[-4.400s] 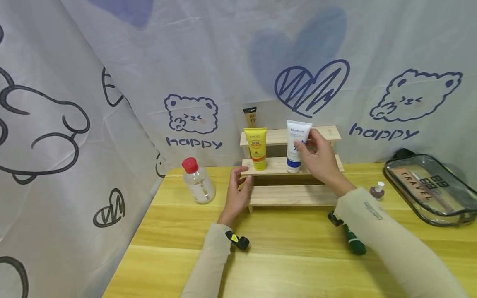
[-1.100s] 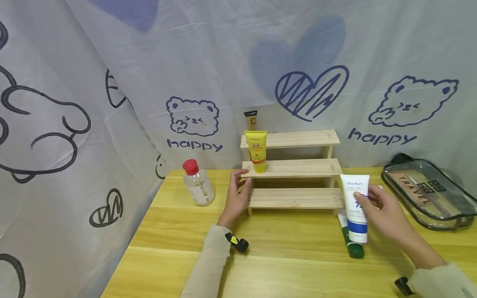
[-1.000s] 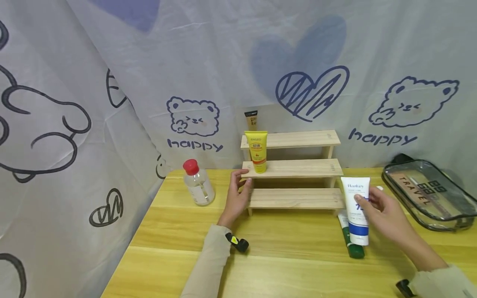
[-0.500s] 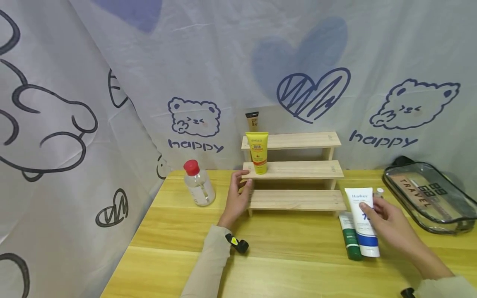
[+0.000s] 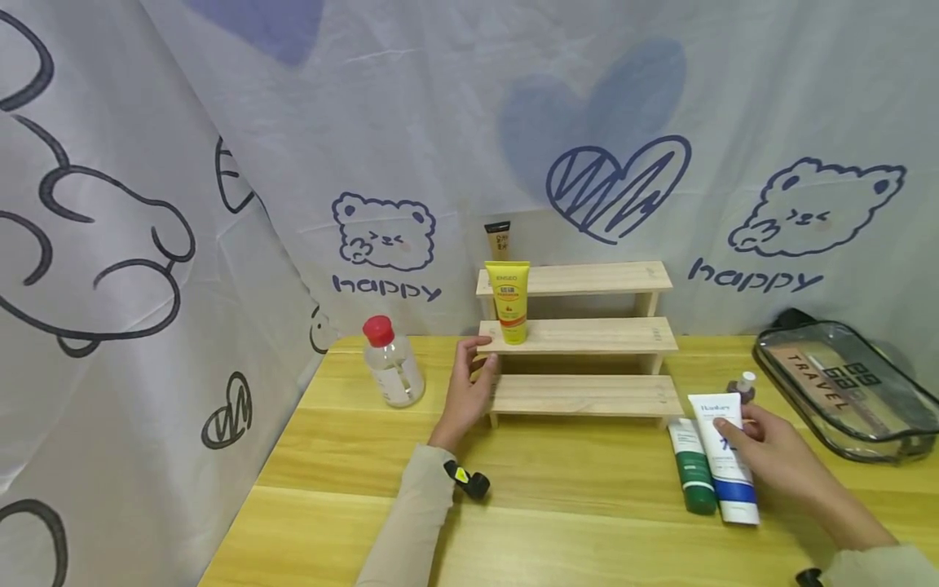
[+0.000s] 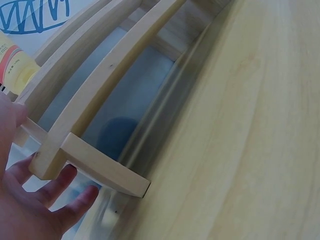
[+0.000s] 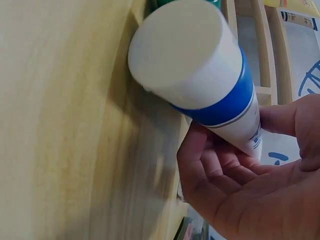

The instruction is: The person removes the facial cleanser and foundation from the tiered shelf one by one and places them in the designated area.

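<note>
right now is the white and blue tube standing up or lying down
Lying down: the white and blue tube rests beside the green tube, right hand gripping it.

Wooden table (image 5: 557,522) with stepped rack (image 5: 579,395), tubes

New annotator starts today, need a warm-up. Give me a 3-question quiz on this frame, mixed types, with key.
1. True or false: the yellow tube stands upright on the middle step of the wooden rack.
2. Which hand holds the white and blue tube?
A. left hand
B. right hand
C. neither
3. Fill in: the white and blue tube lies on the table next to a ____ tube.

Key:
1. True.
2. B. The right hand has its grip on it; the left hand rests on the rack's end.
3. Green.
</note>
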Available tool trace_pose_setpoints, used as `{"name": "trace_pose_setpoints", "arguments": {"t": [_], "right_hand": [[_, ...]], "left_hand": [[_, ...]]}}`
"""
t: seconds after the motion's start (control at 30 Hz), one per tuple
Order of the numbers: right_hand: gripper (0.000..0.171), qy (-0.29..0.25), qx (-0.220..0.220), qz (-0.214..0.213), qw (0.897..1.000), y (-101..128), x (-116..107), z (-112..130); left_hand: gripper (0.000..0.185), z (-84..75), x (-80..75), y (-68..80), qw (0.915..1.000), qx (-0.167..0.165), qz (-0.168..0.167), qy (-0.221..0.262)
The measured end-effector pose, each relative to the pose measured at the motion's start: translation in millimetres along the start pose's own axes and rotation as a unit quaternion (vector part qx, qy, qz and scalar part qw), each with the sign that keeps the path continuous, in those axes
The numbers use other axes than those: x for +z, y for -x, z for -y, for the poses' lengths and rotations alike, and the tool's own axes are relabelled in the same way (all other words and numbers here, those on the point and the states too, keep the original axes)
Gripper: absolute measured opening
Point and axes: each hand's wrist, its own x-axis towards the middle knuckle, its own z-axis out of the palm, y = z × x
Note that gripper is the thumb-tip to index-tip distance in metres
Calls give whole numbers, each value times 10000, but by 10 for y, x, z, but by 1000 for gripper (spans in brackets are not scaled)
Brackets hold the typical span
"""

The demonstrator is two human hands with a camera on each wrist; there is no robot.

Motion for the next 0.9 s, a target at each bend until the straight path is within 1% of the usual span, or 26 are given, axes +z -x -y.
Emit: {"name": "trace_pose_setpoints", "arguments": {"t": [0.13,0.23,0.37,0.47,0.53,0.63,0.73,0.9], "right_hand": [[83,39,121,130,9998,-11,-7,-56],[82,135,208,145,9996,-11,-13,-87],[71,217,172,41,9996,-4,-15,-122],[63,258,56,-71,9996,6,-12,-154],[60,296,14,-137,9995,11,-13,-175],[63,367,0,-202,9991,15,-20,-198],[71,392,95,-197,9990,9,-28,-212],[79,441,116,-198,9988,-4,-29,-235]], "left_hand": [[33,4,-1,-2,10000,-35,6,37],[33,14,-3,7,10000,-60,2,75],[34,26,-6,19,9999,-87,-6,92],[34,23,-6,23,9999,-80,2,74],[34,14,-6,25,10000,-65,16,72],[34,1,-2,19,10000,-57,46,56],[34,-4,2,4,10000,-48,50,44],[35,1,-1,-14,10000,-27,30,25]]}}
